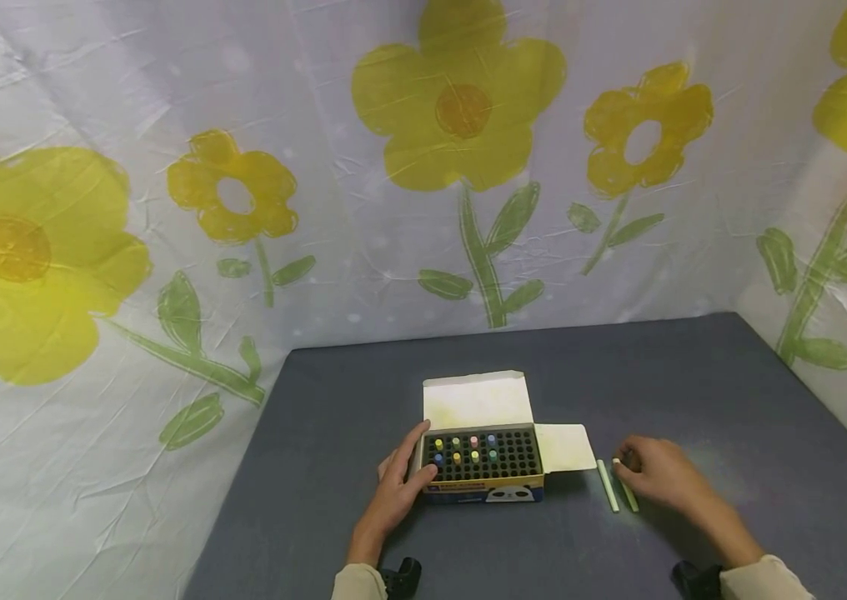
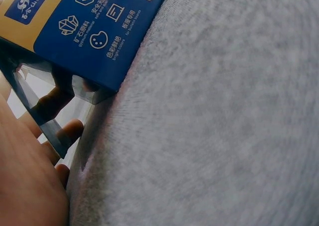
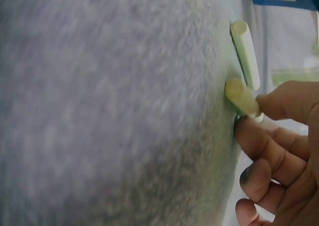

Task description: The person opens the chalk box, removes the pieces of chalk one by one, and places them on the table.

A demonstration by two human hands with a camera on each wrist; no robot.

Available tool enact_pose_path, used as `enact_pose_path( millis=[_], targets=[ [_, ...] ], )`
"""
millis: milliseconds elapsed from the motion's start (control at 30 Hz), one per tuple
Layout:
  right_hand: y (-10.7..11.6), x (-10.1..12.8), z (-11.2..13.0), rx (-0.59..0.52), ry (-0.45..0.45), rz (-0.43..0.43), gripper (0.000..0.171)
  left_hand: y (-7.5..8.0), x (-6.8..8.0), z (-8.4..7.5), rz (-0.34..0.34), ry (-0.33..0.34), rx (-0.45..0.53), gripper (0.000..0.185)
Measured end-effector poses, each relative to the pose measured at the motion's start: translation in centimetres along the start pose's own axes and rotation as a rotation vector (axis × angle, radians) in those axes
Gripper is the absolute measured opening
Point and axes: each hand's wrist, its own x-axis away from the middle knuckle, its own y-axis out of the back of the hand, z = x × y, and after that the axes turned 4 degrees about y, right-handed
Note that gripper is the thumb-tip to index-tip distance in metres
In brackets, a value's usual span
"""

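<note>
An opened box of chalk (image 1: 483, 493) sits on the table, its insert full of small round holes. Several coloured chalk sticks stand upright in two rows toward the left of it. My left hand (image 1: 392, 487) holds the box's left end, thumb near the front corner and fingers along the side; the left wrist view shows them behind a flap by the blue and yellow box wall (image 2: 99, 37). To the right, my right hand (image 1: 664, 471) pinches a yellowish chalk stick (image 3: 239, 94) by its far part. Beside it a paler chalk stick (image 1: 608, 487) lies untouched.
The white lid (image 1: 478, 400) is folded back behind the box. A white side flap (image 1: 564, 447) sticks out to the right, close to the chalk sticks. Around the dark grey table (image 1: 363, 383) hangs a flowered curtain (image 1: 363, 275).
</note>
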Motion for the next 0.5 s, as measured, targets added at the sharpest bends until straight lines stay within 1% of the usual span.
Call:
enact_pose_path(
  millis=[100,233,367,500],
  targets=[
    [-0.15,-0.23,0.24,0.075,0.005,-0.001,0.012,-0.03,0.02,-0.06,-0.001,0.003,0.004,0.061],
    [-0.14,-0.39,0.48,0.123,-0.008,0.003,0.011,-0.04,0.00,-0.12,-0.008,-0.003,0.002,0.061],
    [-0.07,-0.38,0.48,0.118,-0.013,-0.001,0.011,-0.01,-0.02,-0.11,-0.007,-0.013,0.001,0.060],
    [0.13,-0.28,0.52,0.061,-0.043,-0.024,0.013,-0.02,-0.02,-0.10,-0.006,-0.014,-0.007,0.060]
  ],
)
